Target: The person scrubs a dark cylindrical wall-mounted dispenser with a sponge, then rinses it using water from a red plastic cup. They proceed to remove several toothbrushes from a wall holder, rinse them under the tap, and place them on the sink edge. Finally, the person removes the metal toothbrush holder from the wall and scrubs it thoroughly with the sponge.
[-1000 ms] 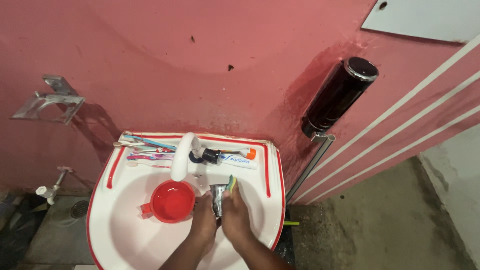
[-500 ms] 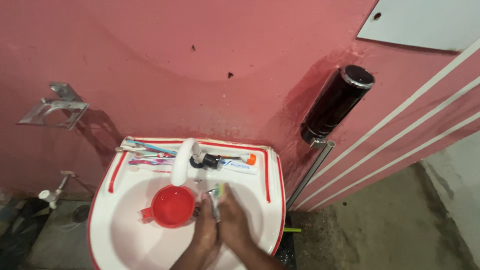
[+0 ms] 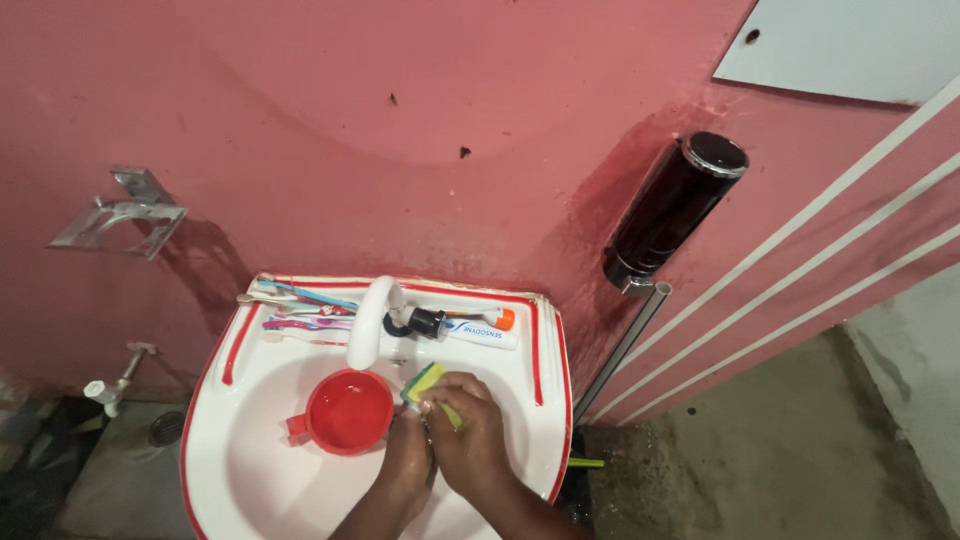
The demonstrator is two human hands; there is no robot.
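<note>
Crowding the ledge of the white basin (image 3: 215, 455) are several toothbrushes (image 3: 300, 310) and a toothpaste tube (image 3: 480, 330), lying behind the curved white tap (image 3: 372, 320). A red cup (image 3: 348, 411) sits in the bowl, just beside the left hand (image 3: 408, 455). Both hands meet over the bowl; the right hand (image 3: 472, 435) has its fingers curled tight around a yellow-green sponge (image 3: 425, 385), whose upper corner pokes out toward the tap. Whether the left fingers clasp anything cannot be made out, since the right hand covers them. A black soap dispenser (image 3: 675, 210) hangs on the pink wall, well apart, and a metal bracket (image 3: 118, 212) is mounted to the left. Both forearms are cut off at the bottom edge.
</note>
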